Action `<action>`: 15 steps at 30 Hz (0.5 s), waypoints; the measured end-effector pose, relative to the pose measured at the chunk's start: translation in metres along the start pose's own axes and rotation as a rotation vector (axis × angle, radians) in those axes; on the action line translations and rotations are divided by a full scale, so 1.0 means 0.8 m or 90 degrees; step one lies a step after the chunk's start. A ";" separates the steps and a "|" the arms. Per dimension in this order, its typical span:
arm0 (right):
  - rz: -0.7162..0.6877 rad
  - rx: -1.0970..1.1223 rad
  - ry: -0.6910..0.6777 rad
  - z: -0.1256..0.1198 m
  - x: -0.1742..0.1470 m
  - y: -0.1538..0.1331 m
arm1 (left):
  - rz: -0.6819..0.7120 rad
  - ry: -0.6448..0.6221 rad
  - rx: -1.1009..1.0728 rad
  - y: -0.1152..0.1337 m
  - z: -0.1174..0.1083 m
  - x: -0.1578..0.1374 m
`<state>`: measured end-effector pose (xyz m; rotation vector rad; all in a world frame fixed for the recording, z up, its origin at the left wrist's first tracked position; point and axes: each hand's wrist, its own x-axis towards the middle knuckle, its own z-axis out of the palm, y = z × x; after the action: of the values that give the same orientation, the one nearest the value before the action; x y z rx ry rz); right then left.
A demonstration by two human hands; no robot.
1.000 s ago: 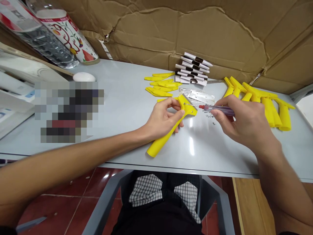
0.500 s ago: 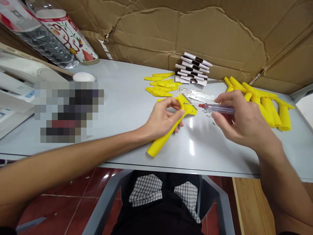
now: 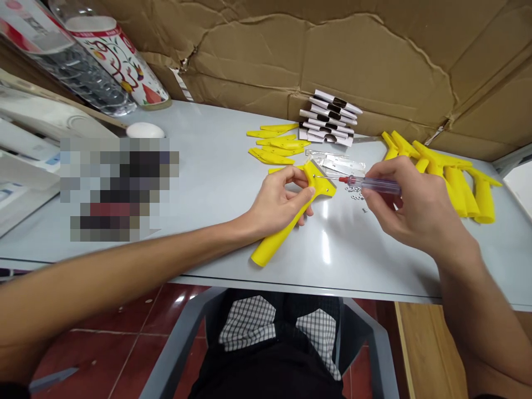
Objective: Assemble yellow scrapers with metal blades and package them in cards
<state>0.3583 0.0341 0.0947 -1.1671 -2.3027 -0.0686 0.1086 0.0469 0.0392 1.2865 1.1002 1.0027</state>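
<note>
My left hand [image 3: 280, 202] is closed round the neck of a yellow scraper [image 3: 276, 241], whose handle slants down toward the table's front edge. A metal strip runs along its head, and two screws show in its face. My right hand [image 3: 409, 205] grips the clear purplish handle of a screwdriver [image 3: 374, 184]. The screwdriver's tip meets the upper screw [image 3: 314, 176]. Small metal nuts or screws [image 3: 355, 194] lie on the table between the hands. Flat metal blades [image 3: 338, 163] rest just behind the scraper head.
Yellow flat pieces [image 3: 276, 145] and a stack of black-and-white folded papers [image 3: 330, 119] are at the back. Several more yellow scrapers [image 3: 455, 177] lie at right. Bottles [image 3: 124, 61], a white oval object [image 3: 145, 131] and a blurred-out patch are at left. Cardboard [image 3: 257, 55] walls the back.
The right hand's fingers have shifted slightly on the screwdriver handle. Its tip stays at the upper screw, and the scraper is held in the same pose; the view has moved a little.
</note>
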 end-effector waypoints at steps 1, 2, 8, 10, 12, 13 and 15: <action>0.004 -0.021 0.005 0.001 0.000 0.001 | -0.001 -0.002 -0.001 0.000 0.000 0.000; 0.009 -0.042 0.009 0.001 0.000 0.002 | 0.000 -0.004 -0.001 0.000 -0.001 0.000; 0.032 -0.030 -0.025 -0.002 0.000 -0.003 | 0.004 -0.003 -0.002 0.000 -0.001 0.000; 0.025 -0.023 -0.029 -0.003 0.000 -0.005 | 0.002 -0.005 -0.009 -0.001 0.000 0.001; -0.001 -0.044 -0.006 -0.002 0.001 -0.005 | 0.003 -0.004 -0.013 -0.001 0.000 0.001; -0.017 -0.058 0.014 -0.002 0.001 -0.004 | 0.002 -0.003 -0.013 -0.001 0.000 0.001; -0.037 -0.078 0.041 0.000 0.002 -0.002 | -0.004 -0.001 -0.013 0.000 0.000 0.001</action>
<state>0.3565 0.0347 0.0959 -1.1404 -2.3021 -0.2685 0.1084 0.0476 0.0390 1.2671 1.0895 1.0050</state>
